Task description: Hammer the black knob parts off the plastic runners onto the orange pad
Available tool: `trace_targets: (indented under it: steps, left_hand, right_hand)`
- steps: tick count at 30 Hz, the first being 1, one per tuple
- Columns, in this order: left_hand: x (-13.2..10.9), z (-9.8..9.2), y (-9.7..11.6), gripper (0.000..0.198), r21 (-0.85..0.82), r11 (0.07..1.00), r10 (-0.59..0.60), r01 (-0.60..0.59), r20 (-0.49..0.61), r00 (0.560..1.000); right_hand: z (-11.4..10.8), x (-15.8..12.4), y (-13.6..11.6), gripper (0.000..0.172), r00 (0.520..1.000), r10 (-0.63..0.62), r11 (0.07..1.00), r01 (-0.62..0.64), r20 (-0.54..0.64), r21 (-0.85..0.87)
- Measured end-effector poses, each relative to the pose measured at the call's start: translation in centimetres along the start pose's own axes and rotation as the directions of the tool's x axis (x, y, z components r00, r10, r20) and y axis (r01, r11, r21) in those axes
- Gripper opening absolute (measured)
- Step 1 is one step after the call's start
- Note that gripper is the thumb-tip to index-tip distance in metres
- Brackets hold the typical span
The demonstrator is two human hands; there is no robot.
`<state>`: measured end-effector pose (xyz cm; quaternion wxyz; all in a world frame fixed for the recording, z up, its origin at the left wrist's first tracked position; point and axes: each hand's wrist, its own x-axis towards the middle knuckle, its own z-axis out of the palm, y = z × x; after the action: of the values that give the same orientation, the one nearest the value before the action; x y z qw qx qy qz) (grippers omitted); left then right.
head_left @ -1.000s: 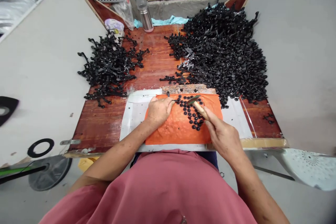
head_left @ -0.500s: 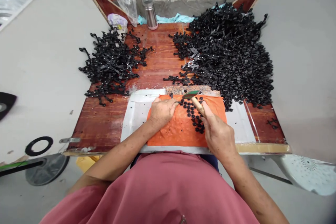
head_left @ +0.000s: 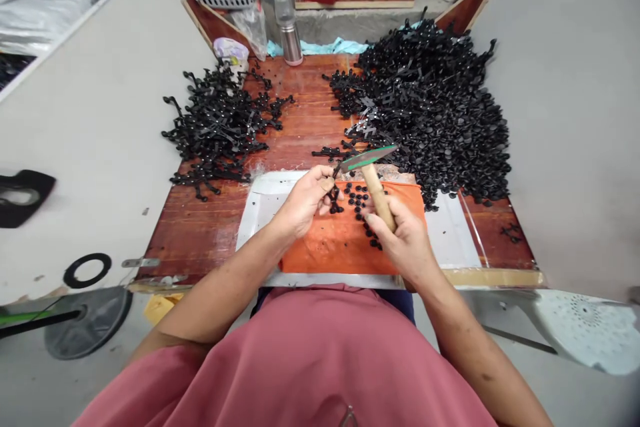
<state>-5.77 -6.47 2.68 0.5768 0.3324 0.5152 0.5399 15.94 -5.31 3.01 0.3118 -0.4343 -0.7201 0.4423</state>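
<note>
Head view. The small black piece (head_left: 333,199) sat centre frame, pinched between the fingertips of the left hand (head_left: 303,201), whose fingers were drawn together on it just above the upper left corner of the orange mat (head_left: 330,250). The hammer (head_left: 369,161) lay immediately to the upper right of that piece. Its green-painted head ran crosswise, from a narrow tip beside the left fingertips up toward the right, and its wooden handle ran down and to the right into the right hand (head_left: 406,243), which was clamped around the handle's lower end. The head's narrow tip was thus the nearest part of the tool to the held piece; whether the two touched could not be told. The left hand was the nearer hand to the piece, the right lying lower right of it.

A cluster of loose black discs (head_left: 356,200) lay on the mat between the two hands. The mat rested on a white sheet (head_left: 257,203) on the reddish wooden surface (head_left: 300,113). A large heap of black parts (head_left: 440,100) filled the upper right, and a smaller tangle of black strips (head_left: 220,123) the upper left. A steel flask (head_left: 290,37) stood at the far edge.
</note>
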Motion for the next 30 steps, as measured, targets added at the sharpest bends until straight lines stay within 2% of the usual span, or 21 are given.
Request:
trace_targets:
  steps: [2, 5, 7, 9, 10, 11, 12, 13, 14, 15, 16, 17, 19, 20, 22, 23, 25, 27, 30]
  left_hand:
    - [-0.6, 0.9, 0.2, 0.047, -0.117, 0.992, -0.033, 0.037, 0.041, 0.999]
    - [-1.6, 1.5, -0.4, 0.056, -0.138, 0.988, -0.056, 0.062, 0.053, 0.997]
    - [-2.4, 1.1, -0.6, 0.054, -0.048, 0.993, -0.102, 0.106, 0.072, 0.992]
    - [-3.3, 0.1, -0.1, 0.052, 0.191, 0.976, -0.118, 0.105, 0.059, 0.991]
    - [-3.8, -0.4, 0.4, 0.052, 0.360, 0.930, -0.087, 0.069, 0.033, 0.996]
    - [-4.3, -0.9, 0.9, 0.052, 0.539, 0.842, 0.008, 0.002, -0.016, 1.000]
    - [-4.8, -1.2, 1.4, 0.051, 0.695, 0.715, 0.144, -0.070, -0.048, 0.988]
    - [-5.3, -1.4, 1.8, 0.049, 0.800, 0.584, 0.260, -0.136, -0.026, 0.965]
    - [-5.6, -1.4, 2.0, 0.046, 0.850, 0.481, 0.327, -0.212, 0.051, 0.944]
    - [-5.8, -1.2, 2.0, 0.042, 0.853, 0.432, 0.329, -0.292, 0.153, 0.932]
    - [-5.9, -0.9, 1.8, 0.038, 0.817, 0.451, 0.281, -0.360, 0.253, 0.926]
    - [-5.8, -0.7, 1.4, 0.034, 0.755, 0.525, 0.213, -0.394, 0.331, 0.919]
    - [-5.0, -0.4, 0.4, 0.027, 0.608, 0.724, 0.098, -0.326, 0.377, 0.921]
    - [-4.4, -0.4, -0.1, 0.023, 0.539, 0.803, 0.069, -0.253, 0.337, 0.939]
    - [-2.7, -0.9, -0.8, 0.019, 0.430, 0.896, 0.031, -0.114, 0.195, 0.980]
    - [-1.8, -1.3, -0.9, 0.019, 0.388, 0.920, 0.002, -0.048, 0.118, 0.993]
    - [0.0, -2.0, -0.9, 0.018, 0.331, 0.941, -0.082, 0.071, 0.019, 0.996]
    - [1.5, -2.4, -0.8, 0.015, 0.300, 0.943, -0.149, 0.145, -0.009, 0.989]
    - [2.8, -2.1, -1.1, 0.010, 0.276, 0.945, -0.180, 0.174, -0.003, 0.984]
  right_hand:
    - [1.1, 0.1, 0.0, 0.021, 0.999, -0.024, 0.998, 0.022, 0.046, 0.051]
    - [2.2, 0.0, 0.0, 0.020, 0.998, -0.028, 0.998, 0.024, 0.059, 0.054]
    - [2.2, -0.1, -0.1, 0.015, 1.000, -0.011, 0.999, 0.009, 0.027, 0.040]
    - [1.8, -0.2, -0.3, 0.014, 1.000, 0.003, 1.000, -0.003, -0.014, 0.011]
    - [1.6, -0.2, -0.4, 0.014, 1.000, 0.005, 1.000, -0.005, -0.024, 0.004]
    - [1.4, -0.3, -0.5, 0.014, 1.000, 0.004, 1.000, -0.004, -0.024, 0.010]
    - [1.3, -0.3, -0.5, 0.014, 1.000, 0.002, 1.000, -0.002, -0.015, 0.027]
    - [1.3, -0.3, -0.6, 0.014, 1.000, -0.002, 0.999, 0.002, 0.000, 0.050]
    - [1.5, -0.3, -0.6, 0.014, 1.000, -0.012, 0.997, 0.011, 0.010, 0.076]
    - [1.7, -0.3, -0.6, 0.013, 0.999, -0.027, 0.995, 0.025, 0.017, 0.098]
    - [2.0, -0.3, -0.6, 0.013, 0.999, -0.043, 0.993, 0.040, 0.019, 0.114]
    - [2.3, -0.3, -0.5, 0.012, 0.998, -0.056, 0.991, 0.053, 0.019, 0.125]
    - [2.5, -0.2, -0.3, 0.014, 0.998, -0.066, 0.989, 0.062, 0.023, 0.137]
    - [2.4, -0.2, -0.2, 0.016, 0.998, -0.059, 0.989, 0.054, 0.034, 0.135]
    - [1.4, -0.3, 0.3, 0.025, 0.999, -0.021, 0.995, 0.018, 0.030, 0.095]
    - [0.5, -0.5, 0.8, 0.031, 1.000, 0.008, 0.999, -0.008, 0.005, 0.049]
    - [-1.7, -1.2, 2.1, 0.041, 0.990, 0.069, 0.993, -0.081, -0.123, -0.090]
    - [-3.9, -2.3, 3.9, 0.049, 0.957, 0.139, 0.945, -0.204, -0.253, -0.254]
    - [-6.4, -4.2, 7.2, 0.053, 0.924, 0.213, 0.869, -0.328, -0.317, -0.371]
